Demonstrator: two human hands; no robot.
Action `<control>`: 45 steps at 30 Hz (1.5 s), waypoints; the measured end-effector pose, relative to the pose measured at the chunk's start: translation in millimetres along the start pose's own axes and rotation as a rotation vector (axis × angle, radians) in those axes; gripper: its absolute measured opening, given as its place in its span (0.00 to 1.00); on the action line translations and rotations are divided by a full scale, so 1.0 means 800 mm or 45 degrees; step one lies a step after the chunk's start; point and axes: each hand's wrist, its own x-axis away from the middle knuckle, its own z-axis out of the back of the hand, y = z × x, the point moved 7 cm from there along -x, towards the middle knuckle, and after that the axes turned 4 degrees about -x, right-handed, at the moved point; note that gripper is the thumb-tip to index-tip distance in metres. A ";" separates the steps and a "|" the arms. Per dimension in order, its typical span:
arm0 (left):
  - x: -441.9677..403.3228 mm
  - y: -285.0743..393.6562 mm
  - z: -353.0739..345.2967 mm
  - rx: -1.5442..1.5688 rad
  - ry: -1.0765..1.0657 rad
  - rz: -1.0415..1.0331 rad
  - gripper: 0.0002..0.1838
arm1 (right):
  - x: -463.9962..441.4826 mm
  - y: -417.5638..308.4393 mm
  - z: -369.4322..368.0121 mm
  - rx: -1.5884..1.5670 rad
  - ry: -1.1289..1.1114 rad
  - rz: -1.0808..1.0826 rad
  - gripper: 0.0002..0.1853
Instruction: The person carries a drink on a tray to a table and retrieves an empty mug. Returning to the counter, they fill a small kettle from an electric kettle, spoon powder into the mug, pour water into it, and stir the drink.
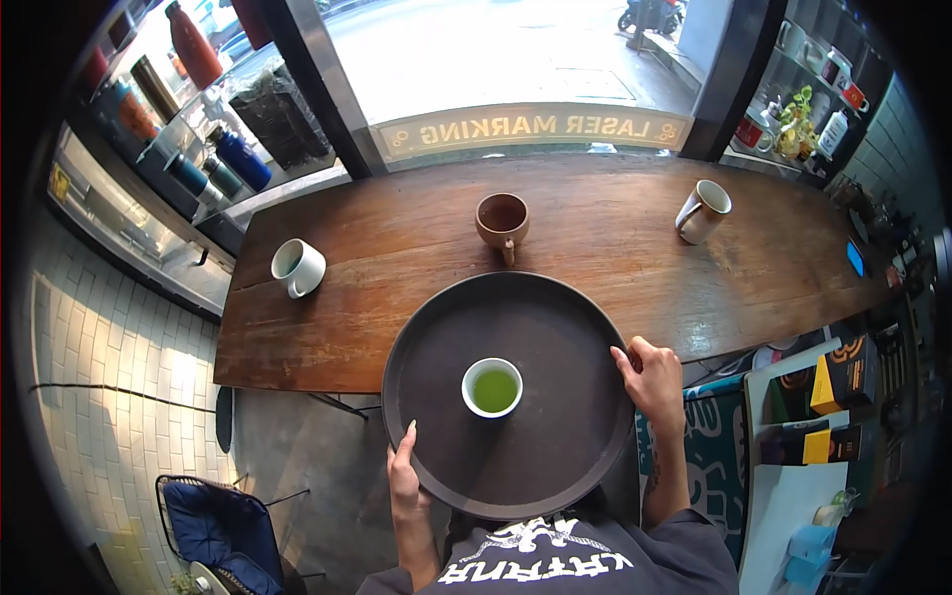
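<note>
Both of my hands hold a large round dark tray (pixel 436 357) level in front of my body, its far edge over the near side of the wooden table. My left hand (pixel 405 478) grips the tray's lower left rim, thumb on top and the other fingers hidden underneath. At the right rim, my right hand (pixel 650 382) is closed around the edge. A white cup of green liquid (pixel 493 388) stands upright on the tray, near its middle, touched by neither hand.
On the wooden table (pixel 595 248) stand a white mug (pixel 298 268) at left, a brown cup (pixel 503 220) just beyond the tray, and a tall pale mug (pixel 703 211) at right. A blue-cushioned chair (pixel 220 531) is at lower left; boxes (pixel 843 375) sit on a right-hand shelf.
</note>
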 end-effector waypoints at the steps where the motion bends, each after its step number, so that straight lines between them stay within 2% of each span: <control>1: 0.002 0.002 -0.002 -0.047 0.010 -0.011 0.21 | -0.004 0.004 0.006 0.002 0.011 -0.018 0.17; 5: 0.007 0.006 -0.011 -0.114 0.011 -0.015 0.21 | -0.059 0.043 0.055 -0.213 0.273 0.001 0.16; 7: 0.007 0.008 -0.011 -0.136 0.058 -0.020 0.22 | -0.107 0.085 0.079 -0.315 0.467 0.074 0.25; 9: 0.008 0.008 -0.013 -0.130 0.037 -0.026 0.22 | -0.154 0.129 0.102 -0.287 0.623 -0.042 0.35; 11: 0.007 0.008 -0.014 -0.120 0.022 -0.042 0.22 | -0.206 0.181 0.109 -0.362 0.689 -0.060 0.42; 12: 0.006 0.007 -0.012 -0.112 0.023 -0.040 0.22 | -0.230 0.207 0.106 -0.363 0.691 -0.055 0.42; 14: 0.005 0.007 -0.010 -0.100 0.027 -0.048 0.21 | -0.268 0.241 0.092 -0.780 0.591 0.014 0.45; 16: 0.005 0.005 -0.009 -0.080 0.014 -0.028 0.21 | -0.279 0.227 0.092 -0.901 0.497 0.098 0.47; 18: 0.003 0.004 -0.006 -0.100 0.023 -0.034 0.21 | -0.285 0.204 0.087 -0.982 0.413 0.289 0.44; 24: 0.003 0.003 -0.004 -0.115 0.006 -0.028 0.21 | -0.257 0.169 0.090 -0.863 0.526 0.190 0.36; 30: 0.004 0.004 -0.008 -0.120 0.010 -0.015 0.21 | -0.219 0.118 0.060 -0.851 0.334 0.286 0.38; 32: 0.004 0.003 -0.006 -0.122 0.015 -0.010 0.21 | -0.203 0.089 0.047 -0.891 0.182 0.347 0.38; 36: 0.004 0.003 -0.004 -0.120 0.056 -0.012 0.21 | -0.184 0.057 0.028 -0.909 0.114 0.473 0.37; 40: 0.005 0.002 -0.004 -0.115 0.084 -0.007 0.21 | -0.177 0.046 0.018 -0.985 0.026 0.388 0.38; 44: 0.008 0.002 -0.009 -0.120 0.079 -0.005 0.20 | -0.169 0.049 0.025 -0.828 0.126 0.494 0.36; 45: 0.008 0.002 -0.012 -0.118 0.088 0.004 0.20 | -0.153 0.044 0.047 -0.626 0.343 0.379 0.36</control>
